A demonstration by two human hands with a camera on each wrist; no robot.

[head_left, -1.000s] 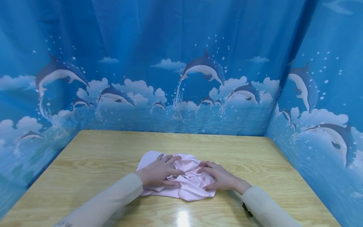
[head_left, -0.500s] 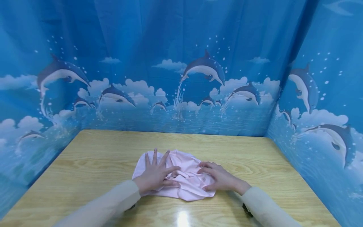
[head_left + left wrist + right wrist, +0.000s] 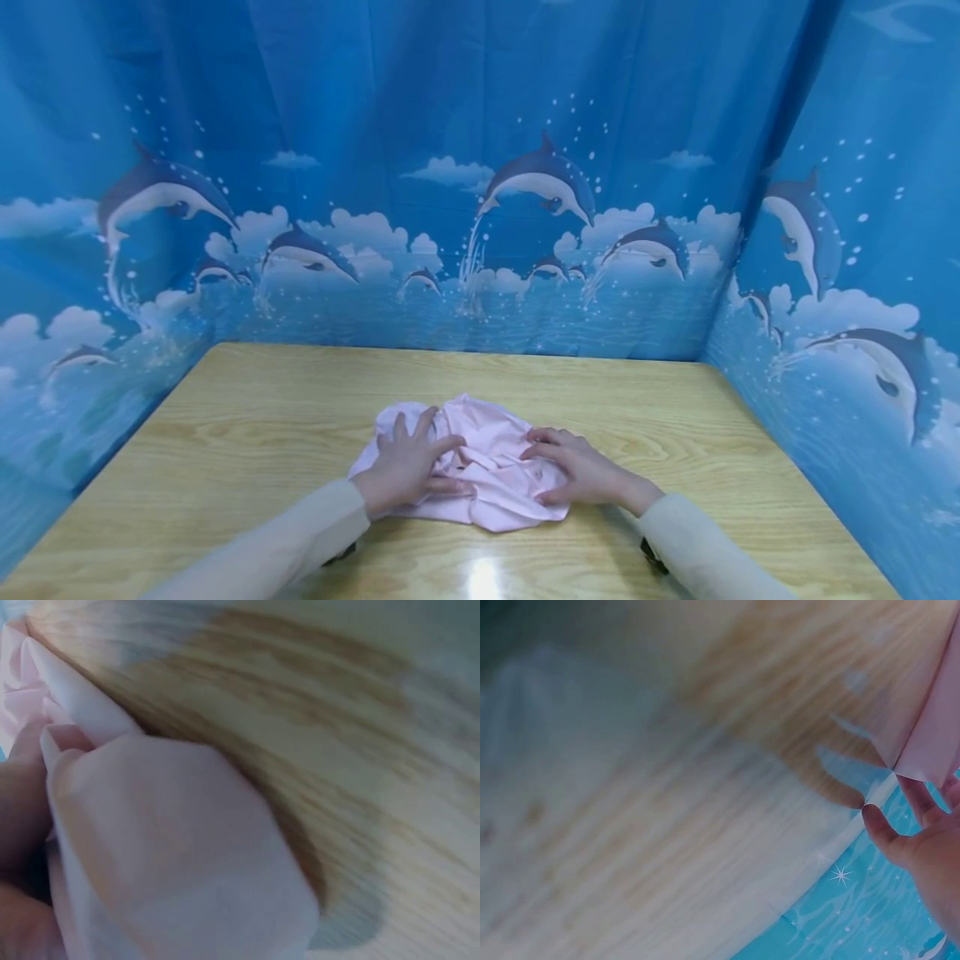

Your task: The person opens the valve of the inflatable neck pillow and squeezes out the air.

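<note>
A crumpled pale pink cloth [image 3: 491, 450] lies on the wooden table in the head view, full of folds. My left hand [image 3: 401, 471] rests on its left part, fingers spread and slightly bent, thumb pointing right across the folds. On the right end, my right hand [image 3: 588, 473] lies with curved fingers and the thumb well apart from them. The left wrist view has a smooth bulge of the cloth [image 3: 187, 840] beside the fingers. In the right wrist view the thumb tip is at the table surface, while the other fingers reach the cloth's edge [image 3: 934, 742].
The light wood-grain table [image 3: 300, 387] extends around the cloth on all sides. Behind and beside it hangs a blue curtain [image 3: 420, 100] printed with dolphins, clouds and water. A bright light reflection shows on the table near the front.
My left hand first slid left and spread its fingers over the cloth. Then the fingers bent and drew back, wrinkling its left part. The right hand has stayed in place.
</note>
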